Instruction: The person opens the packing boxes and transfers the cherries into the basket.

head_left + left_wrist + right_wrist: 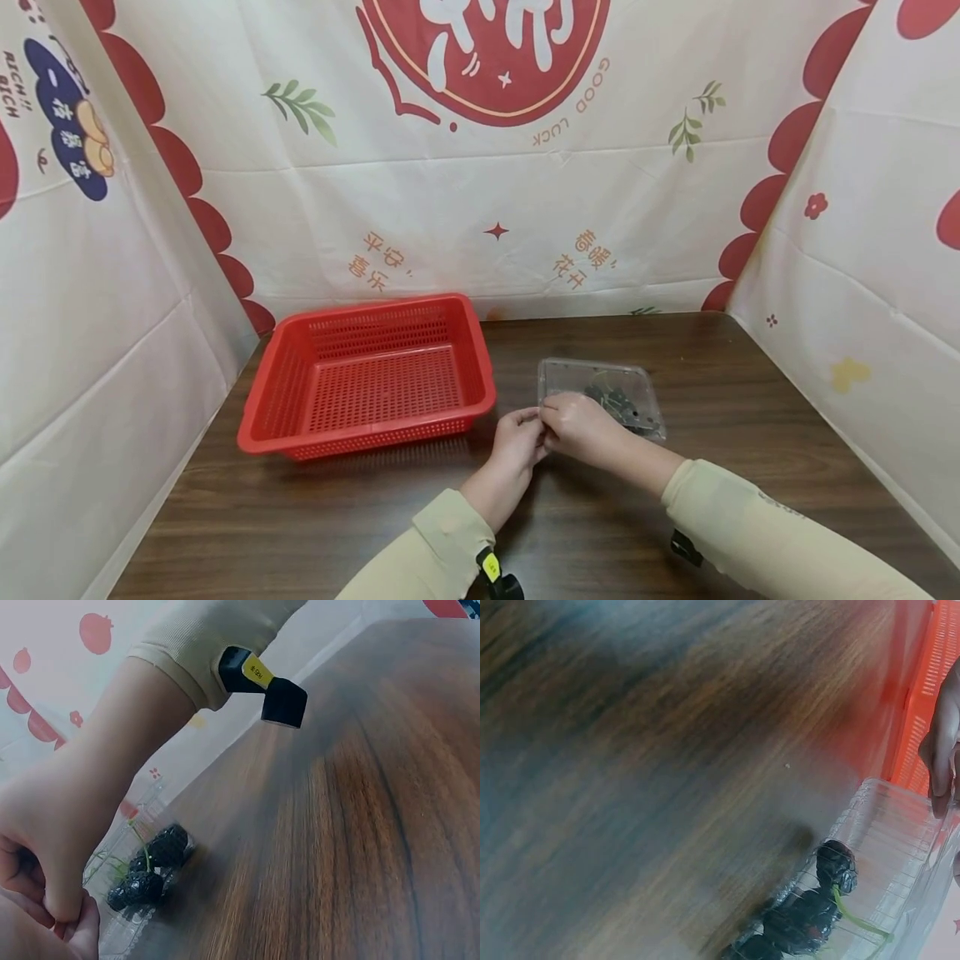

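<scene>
A clear plastic box (558, 379) stands on the table, with dark mulberries (611, 400) on green stems in it. My left hand (517, 442) and right hand (581, 427) meet at its near left corner. Both have curled fingers that appear to pinch the box's edge; the exact contact is partly hidden. In the left wrist view, the right hand (52, 825) hides part of the box beside the mulberries (146, 874). The right wrist view shows fingers (943, 750) at the box's rim, past the mulberries (802, 919).
A red perforated plastic basket (367, 433) stands left of the hands, with nothing in it. The brown wooden table (300, 517) runs under everything. Printed white cloth (450, 200) hangs behind and at both sides.
</scene>
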{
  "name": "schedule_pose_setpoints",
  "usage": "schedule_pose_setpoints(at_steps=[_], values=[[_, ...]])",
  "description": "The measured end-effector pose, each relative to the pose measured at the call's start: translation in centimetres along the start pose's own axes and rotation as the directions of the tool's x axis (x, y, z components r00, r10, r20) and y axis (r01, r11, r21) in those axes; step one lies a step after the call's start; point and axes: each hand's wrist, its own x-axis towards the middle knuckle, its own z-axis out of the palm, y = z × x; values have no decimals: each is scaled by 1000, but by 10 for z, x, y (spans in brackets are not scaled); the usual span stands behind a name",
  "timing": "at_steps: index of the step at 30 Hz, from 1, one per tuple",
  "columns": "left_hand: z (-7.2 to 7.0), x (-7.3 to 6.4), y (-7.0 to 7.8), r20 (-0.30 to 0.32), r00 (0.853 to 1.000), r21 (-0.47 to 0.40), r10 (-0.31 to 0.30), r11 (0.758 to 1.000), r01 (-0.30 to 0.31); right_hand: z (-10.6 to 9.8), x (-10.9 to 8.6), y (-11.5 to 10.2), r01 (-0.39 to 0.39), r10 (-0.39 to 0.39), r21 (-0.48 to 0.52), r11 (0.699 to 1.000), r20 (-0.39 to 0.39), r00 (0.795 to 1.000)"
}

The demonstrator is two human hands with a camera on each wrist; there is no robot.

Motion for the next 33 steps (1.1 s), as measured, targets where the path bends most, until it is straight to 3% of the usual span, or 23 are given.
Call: schedule_pose_setpoints(at_steps=[9, 16, 23, 33], values=[[3, -2, 0, -4, 1000, -9, 22, 1000, -22, 1, -2, 2, 5, -5, -3, 1000, -6, 1000], [0, -3, 2, -14, 1000, 8, -9, 1000, 9, -7, 6, 6, 1, 2, 50, 999, -66, 998], [-1, -5, 2, -26, 1000, 40, -8, 999, 9, -12, 5, 3, -38, 37, 41, 998, 14, 999], [-2, -2, 0, -47, 999, -13, -17, 1000, 16, -12, 2, -1, -29, 29, 12, 1000, -18, 999]])
